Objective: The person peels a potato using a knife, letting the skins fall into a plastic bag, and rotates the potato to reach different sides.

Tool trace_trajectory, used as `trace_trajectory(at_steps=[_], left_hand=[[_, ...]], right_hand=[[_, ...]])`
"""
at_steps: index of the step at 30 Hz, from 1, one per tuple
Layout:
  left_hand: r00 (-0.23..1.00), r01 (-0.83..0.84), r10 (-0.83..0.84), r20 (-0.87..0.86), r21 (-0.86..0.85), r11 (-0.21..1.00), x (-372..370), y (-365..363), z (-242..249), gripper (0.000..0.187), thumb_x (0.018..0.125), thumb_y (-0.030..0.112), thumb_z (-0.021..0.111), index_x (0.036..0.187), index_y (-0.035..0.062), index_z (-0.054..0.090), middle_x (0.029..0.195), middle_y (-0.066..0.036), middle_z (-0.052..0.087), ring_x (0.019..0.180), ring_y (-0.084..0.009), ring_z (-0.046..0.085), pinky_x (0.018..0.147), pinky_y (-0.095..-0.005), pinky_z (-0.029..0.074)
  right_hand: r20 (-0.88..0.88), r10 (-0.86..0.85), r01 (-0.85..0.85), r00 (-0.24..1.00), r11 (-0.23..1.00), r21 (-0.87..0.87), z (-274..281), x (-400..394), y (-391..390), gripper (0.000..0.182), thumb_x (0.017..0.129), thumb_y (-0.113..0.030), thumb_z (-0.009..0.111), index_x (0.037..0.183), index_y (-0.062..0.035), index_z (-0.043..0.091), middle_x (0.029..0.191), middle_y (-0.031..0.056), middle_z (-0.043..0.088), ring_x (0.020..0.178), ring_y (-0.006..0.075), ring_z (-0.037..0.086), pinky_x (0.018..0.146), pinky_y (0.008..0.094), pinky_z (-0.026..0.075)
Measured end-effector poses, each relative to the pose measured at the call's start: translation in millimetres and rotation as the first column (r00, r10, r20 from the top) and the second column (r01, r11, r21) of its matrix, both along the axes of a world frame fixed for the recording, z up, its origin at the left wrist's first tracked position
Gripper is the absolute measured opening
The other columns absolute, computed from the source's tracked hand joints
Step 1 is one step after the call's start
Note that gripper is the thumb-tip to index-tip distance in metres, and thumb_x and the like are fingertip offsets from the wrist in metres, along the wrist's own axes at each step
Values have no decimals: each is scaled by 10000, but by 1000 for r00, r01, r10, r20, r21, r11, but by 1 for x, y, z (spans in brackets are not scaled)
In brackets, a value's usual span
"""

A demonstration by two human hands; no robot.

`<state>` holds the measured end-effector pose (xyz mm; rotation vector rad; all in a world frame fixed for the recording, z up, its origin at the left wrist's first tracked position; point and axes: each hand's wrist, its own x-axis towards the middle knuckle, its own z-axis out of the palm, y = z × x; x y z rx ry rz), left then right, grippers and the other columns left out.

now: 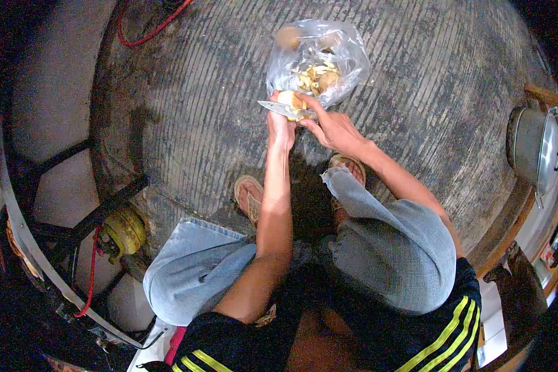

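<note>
Left hand (281, 127): fingers curled shut around a knife (280, 109), blade flat against the work; right hand (330, 127): fingers closed on a half-peeled potato (290, 99), held just over an open plastic bag (319, 59), presumably so peelings (309, 77) drop in; ribbed concrete floor (186, 105) beneath.

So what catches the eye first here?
Both hands meet at top centre: the left hand holds a knife against a pale, partly peeled potato, steadied by the right hand. Just beyond lies a clear bag of peelings on the ribbed floor. A metal pot sits far right.
</note>
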<state>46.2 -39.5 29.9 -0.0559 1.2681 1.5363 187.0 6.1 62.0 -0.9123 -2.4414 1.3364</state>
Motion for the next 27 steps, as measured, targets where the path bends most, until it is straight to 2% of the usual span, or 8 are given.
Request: trace_trajectory(at_steps=[4,7,10,14,17,19,22,27], left_hand=[[999,23,-24,-28,-30,999,5,-1,6,401,949,394,316,1010,56,525,897,-58,595,801,-164,582,675,-319,485],[996,29,-28,-85,5,1000,11,-4,0,423,952,404,296,1015,56,528,914,-58,597,809,-158,580,679,-311,478],[998,-6,5,-62,-18,1000,12,-2,4,427,951,407,286,1020,67,533,920,-56,598,814,-151,578,674,-302,472],[999,-15,17,-52,35,999,5,-5,-3,416,951,403,286,1016,76,536,916,-54,599,823,-152,580,687,-300,470],[995,56,-54,-89,18,998,-1,-7,0,416,950,400,282,1023,74,529,906,-47,605,800,-154,587,646,-289,466],[997,-9,10,-75,6,1000,5,-3,-3,392,943,395,280,994,87,518,854,-31,598,713,-140,579,530,-270,429],[996,51,-50,-72,8,999,6,-4,1,385,938,402,276,967,98,511,822,-24,587,669,-131,566,481,-261,401],[995,82,-77,-67,70,994,3,-5,3,354,936,373,290,965,106,521,830,-24,602,654,-131,566,472,-269,435]], right_hand=[[-38,-6,5,999,1000,-13,-1,-1,0,408,904,-352,471,1221,-130,343,588,213,546,580,415,567,498,499,421],[107,29,-21,994,997,-80,2,-3,6,441,920,-293,456,1312,-153,312,724,235,575,699,419,577,589,468,431],[-47,-4,5,999,1000,6,-4,-6,4,397,913,-340,450,1209,-98,344,652,220,571,611,425,568,522,505,426],[-32,6,-7,999,999,-48,-1,-4,5,399,924,-273,447,1294,-162,348,644,202,534,628,385,568,562,436,421],[11,39,-37,999,995,-96,7,1,7,383,927,-262,444,1289,-175,354,606,181,505,582,359,556,551,420,417],[38,35,-31,999,996,-88,7,2,11,379,929,-255,443,1290,-184,354,585,169,486,558,342,548,547,411,417],[14,30,-28,999,991,-133,-2,2,14,405,920,-320,439,1291,-192,341,648,225,559,619,409,569,546,485,425],[-113,-19,4,993,991,-131,-5,-1,12,379,923,-335,435,1255,-167,360,654,227,560,625,413,569,549,489,425]])
